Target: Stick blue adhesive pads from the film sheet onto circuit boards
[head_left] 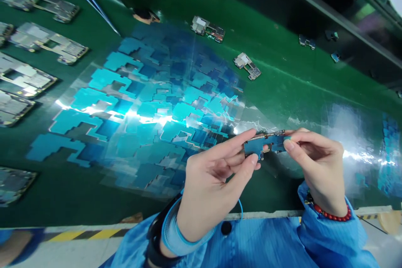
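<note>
A small circuit board [265, 143] with a blue film on its face is held in the air above the near edge of the green belt. My left hand [216, 176] pinches its left end between thumb and fingers. Its right end is gripped by the thumb and forefinger of my right hand [317, 161]. Both wrists wear blue sleeves; a red bead bracelet [333, 215] circles the right wrist.
A pile of clear sheets with blue film cut-outs [141, 113] covers the green belt [282, 79] ahead. Several bare circuit boards [47, 44] lie in rows at the left, others [246, 66] further back. More sheets [370, 150] lie at the right. A striped table edge [81, 234] runs below.
</note>
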`<state>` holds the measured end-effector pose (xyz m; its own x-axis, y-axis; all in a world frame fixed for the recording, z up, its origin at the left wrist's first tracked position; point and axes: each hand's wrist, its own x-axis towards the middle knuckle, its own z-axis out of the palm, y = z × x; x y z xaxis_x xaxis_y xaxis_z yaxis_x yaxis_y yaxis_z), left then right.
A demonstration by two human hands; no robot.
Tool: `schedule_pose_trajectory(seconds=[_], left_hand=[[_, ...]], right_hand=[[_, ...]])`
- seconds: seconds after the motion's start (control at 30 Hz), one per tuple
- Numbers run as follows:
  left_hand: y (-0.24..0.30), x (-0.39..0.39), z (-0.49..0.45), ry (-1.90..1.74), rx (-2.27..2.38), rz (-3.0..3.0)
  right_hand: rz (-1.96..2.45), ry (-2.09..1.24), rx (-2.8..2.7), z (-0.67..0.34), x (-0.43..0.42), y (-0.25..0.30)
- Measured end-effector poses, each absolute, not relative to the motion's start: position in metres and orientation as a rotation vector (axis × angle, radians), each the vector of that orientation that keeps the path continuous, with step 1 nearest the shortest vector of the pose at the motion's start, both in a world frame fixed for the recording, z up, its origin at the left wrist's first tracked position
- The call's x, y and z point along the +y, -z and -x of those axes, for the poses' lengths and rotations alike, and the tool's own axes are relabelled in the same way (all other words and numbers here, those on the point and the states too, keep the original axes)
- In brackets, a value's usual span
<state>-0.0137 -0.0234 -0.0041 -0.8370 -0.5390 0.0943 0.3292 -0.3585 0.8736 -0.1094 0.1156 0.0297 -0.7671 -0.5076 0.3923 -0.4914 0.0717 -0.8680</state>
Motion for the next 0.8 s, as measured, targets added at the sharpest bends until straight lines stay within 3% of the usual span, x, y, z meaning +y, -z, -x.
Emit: schedule_pose_trajectory(seconds=[0.8], left_hand=[[-0.003, -0.02, 0.014, 2.133, -1.269, -0.509]], right_hand=[[1.327, 1.768, 2.581, 0.107, 0.11, -0.021]])
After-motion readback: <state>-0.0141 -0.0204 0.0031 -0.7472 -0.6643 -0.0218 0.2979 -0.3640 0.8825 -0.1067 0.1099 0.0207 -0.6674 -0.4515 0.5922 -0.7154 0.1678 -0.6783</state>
